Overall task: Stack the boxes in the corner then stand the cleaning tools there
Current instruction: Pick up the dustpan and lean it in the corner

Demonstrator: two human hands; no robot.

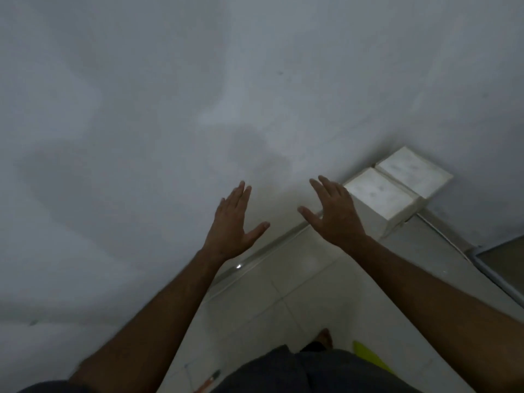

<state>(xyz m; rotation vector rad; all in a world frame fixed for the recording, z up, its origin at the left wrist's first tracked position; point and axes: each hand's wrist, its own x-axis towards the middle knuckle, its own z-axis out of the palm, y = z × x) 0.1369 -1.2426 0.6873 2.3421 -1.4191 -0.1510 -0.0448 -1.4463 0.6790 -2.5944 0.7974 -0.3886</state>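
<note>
Left hand [232, 222], right hand [334, 214]: grip wide, empty; boxes [397, 188] against wall corner.

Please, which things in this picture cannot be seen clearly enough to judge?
- Boxes, head view: printing on the tops too blurred to read; how many are stacked is hidden below.
- Tool: cut off by the bottom edge, kind unclear.
- Yellow-green object: mostly hidden by the person's clothing.

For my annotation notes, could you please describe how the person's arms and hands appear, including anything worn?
Both forearms are bare with no sleeves visible. The left hand and right hand wear no gloves; no rings, watch or bracelets are visible in the dim light.
</note>
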